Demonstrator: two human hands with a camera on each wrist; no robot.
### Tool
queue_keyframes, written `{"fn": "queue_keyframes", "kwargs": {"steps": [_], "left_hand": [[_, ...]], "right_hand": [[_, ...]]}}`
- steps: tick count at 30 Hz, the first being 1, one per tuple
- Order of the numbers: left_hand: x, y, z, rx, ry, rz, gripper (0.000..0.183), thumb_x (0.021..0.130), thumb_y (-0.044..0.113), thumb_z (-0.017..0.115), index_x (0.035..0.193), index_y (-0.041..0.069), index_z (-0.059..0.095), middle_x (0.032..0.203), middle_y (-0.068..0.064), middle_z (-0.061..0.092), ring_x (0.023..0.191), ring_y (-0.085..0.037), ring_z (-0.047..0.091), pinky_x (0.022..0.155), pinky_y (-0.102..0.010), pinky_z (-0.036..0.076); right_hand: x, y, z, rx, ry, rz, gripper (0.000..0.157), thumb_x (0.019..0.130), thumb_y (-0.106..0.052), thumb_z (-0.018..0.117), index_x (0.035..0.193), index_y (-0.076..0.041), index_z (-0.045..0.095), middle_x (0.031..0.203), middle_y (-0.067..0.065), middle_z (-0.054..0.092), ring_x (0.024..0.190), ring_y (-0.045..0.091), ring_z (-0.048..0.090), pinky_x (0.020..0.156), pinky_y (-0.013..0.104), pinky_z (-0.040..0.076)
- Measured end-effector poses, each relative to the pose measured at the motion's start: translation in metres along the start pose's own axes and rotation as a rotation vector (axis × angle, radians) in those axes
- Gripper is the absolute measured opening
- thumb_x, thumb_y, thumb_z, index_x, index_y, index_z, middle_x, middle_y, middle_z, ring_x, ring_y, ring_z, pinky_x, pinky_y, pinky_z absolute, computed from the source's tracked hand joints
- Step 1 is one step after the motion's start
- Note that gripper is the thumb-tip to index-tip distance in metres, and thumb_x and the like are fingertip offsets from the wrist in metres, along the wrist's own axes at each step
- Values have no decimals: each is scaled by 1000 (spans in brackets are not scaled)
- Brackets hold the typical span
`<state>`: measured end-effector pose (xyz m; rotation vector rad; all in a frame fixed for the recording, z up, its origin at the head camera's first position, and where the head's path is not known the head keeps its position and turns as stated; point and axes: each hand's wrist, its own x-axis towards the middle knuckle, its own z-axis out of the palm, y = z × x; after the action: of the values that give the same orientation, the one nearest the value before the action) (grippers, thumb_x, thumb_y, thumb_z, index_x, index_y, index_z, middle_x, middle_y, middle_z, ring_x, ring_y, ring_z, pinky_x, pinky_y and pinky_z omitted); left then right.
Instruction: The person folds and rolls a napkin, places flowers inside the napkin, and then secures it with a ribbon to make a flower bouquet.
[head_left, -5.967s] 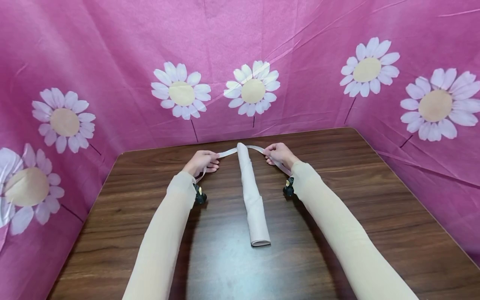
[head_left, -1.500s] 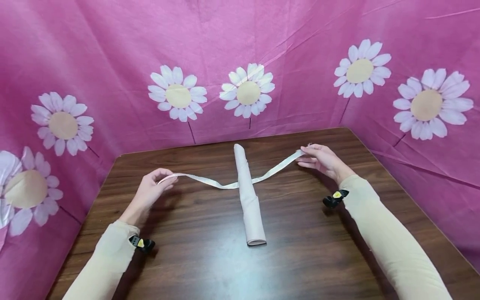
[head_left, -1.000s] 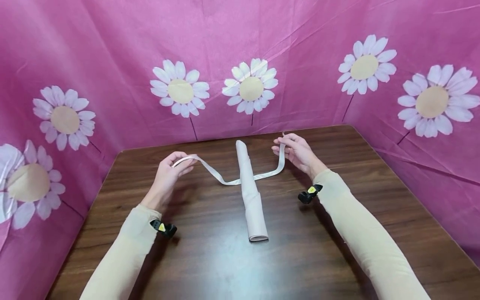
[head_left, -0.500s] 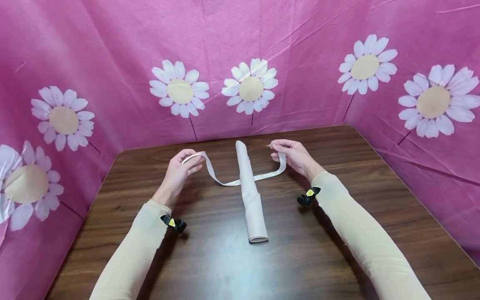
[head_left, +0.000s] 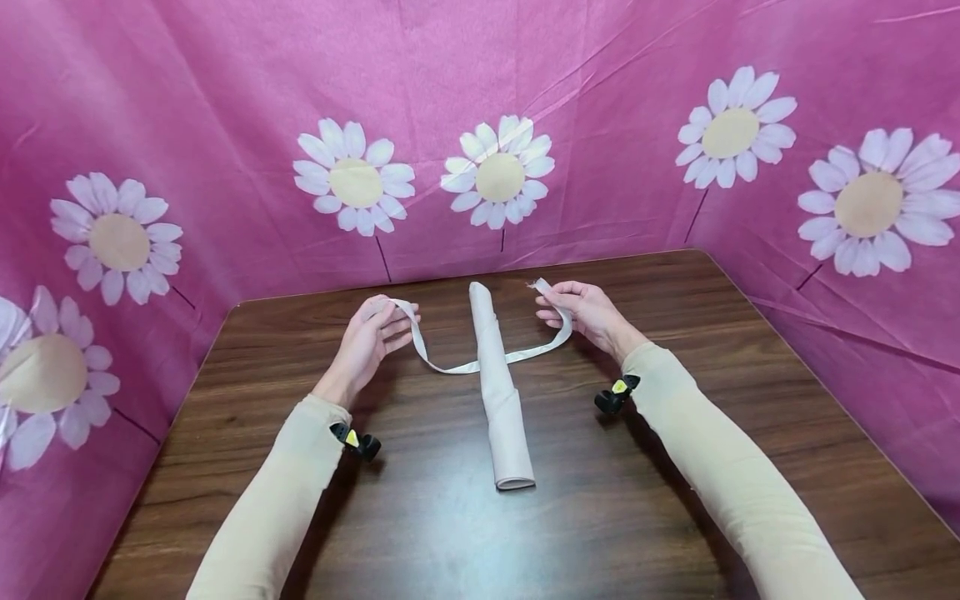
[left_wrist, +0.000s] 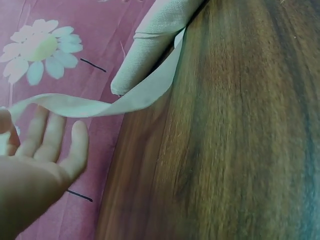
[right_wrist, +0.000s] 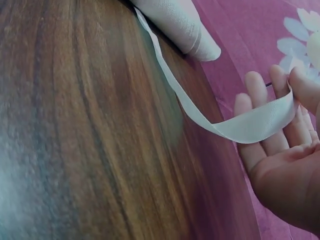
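A rolled beige cloth lies lengthwise on the table, and a white ribbon passes beneath its middle. My left hand pinches the ribbon's left part between thumb and forefinger, with the other fingers loosely spread. On the other side my right hand pinches the ribbon close to its frayed right end, which sticks up past the thumb. Both sides of the ribbon rise from the table in slack curves. The left wrist view shows the ribbon twisting up to the fingers; in the right wrist view the ribbon loops across the palm.
The brown wooden table has its far edge just beyond the hands. A pink curtain printed with white daisies hangs around the back and sides. Each wrist carries a small black camera, such as the right one's camera.
The ribbon, earlier held behind the cloth's far end, now lies under its middle. From a wide spread, both hands have come in toward the roll, and the ribbon hangs slacker.
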<state>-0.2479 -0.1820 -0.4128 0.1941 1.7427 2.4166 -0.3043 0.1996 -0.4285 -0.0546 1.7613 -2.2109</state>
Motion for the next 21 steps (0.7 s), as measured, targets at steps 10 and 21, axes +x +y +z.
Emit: {"fn": "queue_keyframes", "kwargs": {"steps": [10, 21], "left_hand": [[10, -5, 3, 109, 147, -215, 12, 108, 25, 51, 114, 16, 49, 100, -2, 70, 91, -20, 69, 79, -38, 58], [9, -11, 3, 222, 227, -290, 46, 98, 1, 64, 138, 3, 42, 117, -12, 67, 98, -22, 68, 82, -35, 58]], "right_hand": [[1, 0, -1, -17, 30, 56, 9, 102, -17, 63, 105, -8, 63, 88, 7, 73, 73, 16, 72, 77, 35, 60], [2, 5, -3, -76, 30, 90, 12, 106, -18, 56, 115, -9, 55, 88, 4, 69, 64, 10, 66, 66, 26, 58]]}}
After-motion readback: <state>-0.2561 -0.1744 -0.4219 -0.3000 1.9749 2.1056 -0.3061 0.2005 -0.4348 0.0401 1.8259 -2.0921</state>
